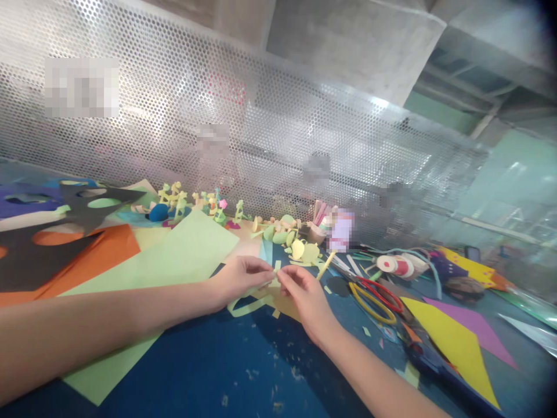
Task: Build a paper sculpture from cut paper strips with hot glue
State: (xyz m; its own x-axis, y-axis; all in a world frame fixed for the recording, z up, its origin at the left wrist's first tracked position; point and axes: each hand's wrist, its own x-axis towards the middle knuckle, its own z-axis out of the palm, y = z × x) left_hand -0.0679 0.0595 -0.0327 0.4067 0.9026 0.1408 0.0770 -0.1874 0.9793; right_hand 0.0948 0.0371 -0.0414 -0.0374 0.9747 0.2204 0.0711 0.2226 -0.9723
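My left hand (242,277) and my right hand (304,299) meet over the blue table (209,371), both pinched on a small light green paper strip (274,273). A looped strip of the same green paper (243,306) lies just below them. My right hand also holds a thin pale stick (326,266) that points up and to the right. A large light green sheet (174,261) lies under my left forearm.
Small paper figures (191,204) stand in a row by the perforated metal wall (261,116). Scissors with red and yellow handles (376,299), a tape roll (394,265), and yellow (452,342), purple, orange (91,255) and black sheets lie around.
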